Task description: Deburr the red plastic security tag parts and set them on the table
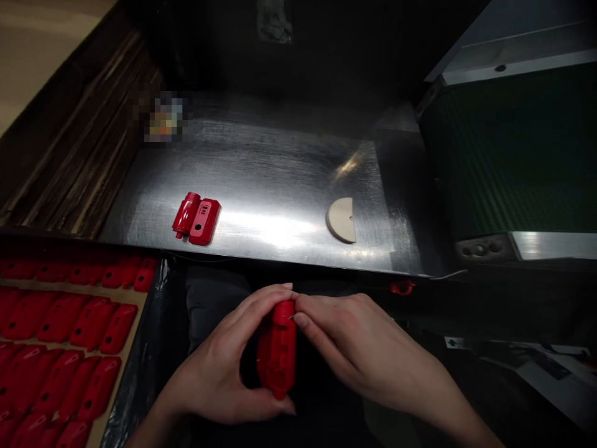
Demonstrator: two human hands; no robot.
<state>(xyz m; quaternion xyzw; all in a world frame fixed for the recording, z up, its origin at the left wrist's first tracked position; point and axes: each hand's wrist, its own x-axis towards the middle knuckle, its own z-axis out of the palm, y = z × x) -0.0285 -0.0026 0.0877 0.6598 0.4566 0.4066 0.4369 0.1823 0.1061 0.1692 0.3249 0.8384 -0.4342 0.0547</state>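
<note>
A red plastic part [282, 351] is held upright above my lap, its ribbed inner side showing. My left hand [228, 361] grips it between the thumb at its bottom end and the fingers at its top. At its upper right edge, my right hand [354, 342] pinches something thin and small, too little of it showing to name. On the metal table [261, 162], two red pieces [204, 222] lie side by side at the left. A cream half-round piece [342, 220] with a small notch rests farther right.
At the lower left, a box [122, 364] holds rows of red parts, with dark plastic film beside it. A green conveyor belt [522, 149] stands at the right. Stacked brown sheets [79, 130] are at the upper left. A small red object [402, 287] shows below the table edge.
</note>
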